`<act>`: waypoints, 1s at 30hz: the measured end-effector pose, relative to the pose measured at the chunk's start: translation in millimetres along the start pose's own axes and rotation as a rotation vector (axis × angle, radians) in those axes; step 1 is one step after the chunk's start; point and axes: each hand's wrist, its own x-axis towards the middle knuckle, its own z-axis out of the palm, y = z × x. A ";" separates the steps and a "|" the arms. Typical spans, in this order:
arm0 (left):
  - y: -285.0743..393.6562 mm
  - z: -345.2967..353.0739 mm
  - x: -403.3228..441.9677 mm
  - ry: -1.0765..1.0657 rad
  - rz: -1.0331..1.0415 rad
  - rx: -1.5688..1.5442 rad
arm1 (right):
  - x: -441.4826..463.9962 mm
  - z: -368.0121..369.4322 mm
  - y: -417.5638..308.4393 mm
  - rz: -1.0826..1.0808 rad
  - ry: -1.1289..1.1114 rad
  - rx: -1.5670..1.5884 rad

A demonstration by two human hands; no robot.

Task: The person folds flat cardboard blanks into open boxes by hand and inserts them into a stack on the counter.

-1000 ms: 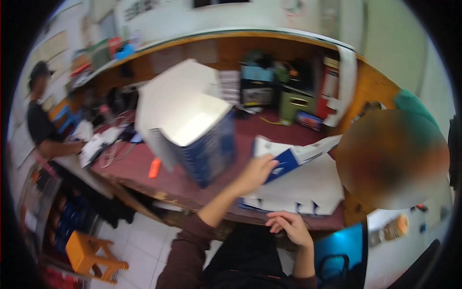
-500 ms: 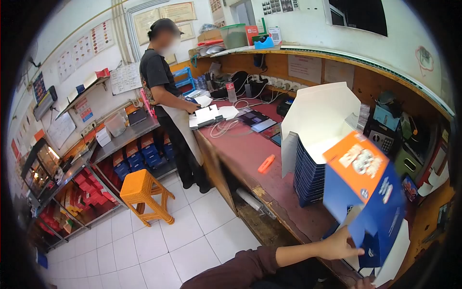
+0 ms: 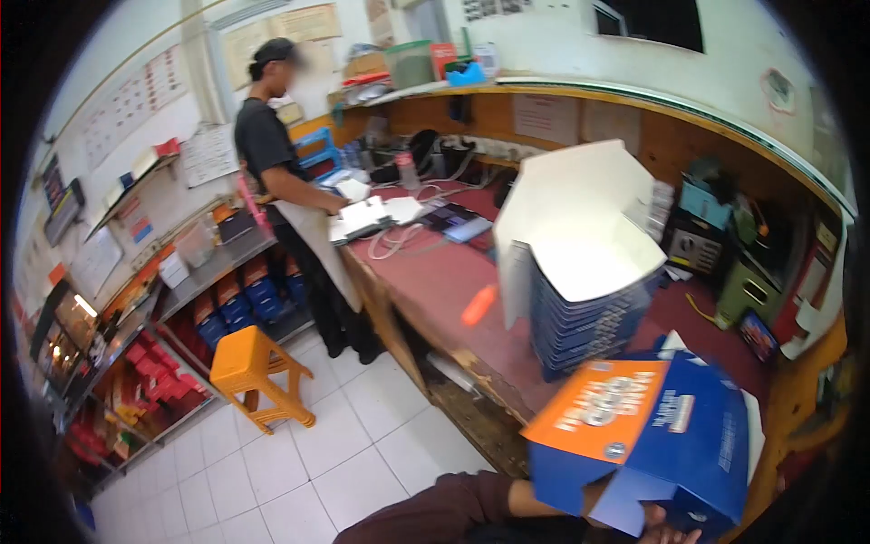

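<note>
A blue-and-orange cardboard box (image 3: 666, 422), partly folded with loose flaps, is tilted at the lower right by the table's near edge. From the lower middle, my left arm in a brown sleeve reaches behind a flap. My left hand (image 3: 654, 517) is mostly hidden by the cardboard and seems to grip its lower side. At the bottom of the view, fingers of my right hand (image 3: 672, 535) press on the box's lower edge; the rest is out of view. Beyond the box rises a nested stack of similar boxes (image 3: 580, 322), white inside.
An orange marker (image 3: 478, 306) lies on the red tabletop (image 3: 421, 281). A co-worker (image 3: 281, 172) stands at its far end, hands near papers. A safe (image 3: 693, 247) and a green case (image 3: 743, 290) stand right. An orange stool (image 3: 258, 372) is on the tiles.
The box has been lowered and turned, with its orange panel now flatter and further left. My left hand has gone behind a flap. The view has shifted slightly.
</note>
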 end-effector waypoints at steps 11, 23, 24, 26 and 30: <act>49.3 -38.2 7.6 0.310 -0.015 -0.270 | -14.0 36.3 -11.6 -0.564 -0.106 -0.163; 3.8 -12.8 -8.0 0.457 -0.036 -0.387 | -18.0 30.1 21.6 -0.378 -0.204 -0.050; 5.8 -11.9 -11.1 0.500 -0.070 -0.303 | -18.6 30.0 18.2 -0.383 -0.211 -0.046; 11.0 -4.6 -12.7 0.522 -0.046 -0.236 | -24.6 25.4 15.4 -0.412 -0.248 0.003; 5.0 -2.9 -14.8 0.586 -0.048 -0.275 | -33.0 44.0 42.8 -0.160 -0.135 0.304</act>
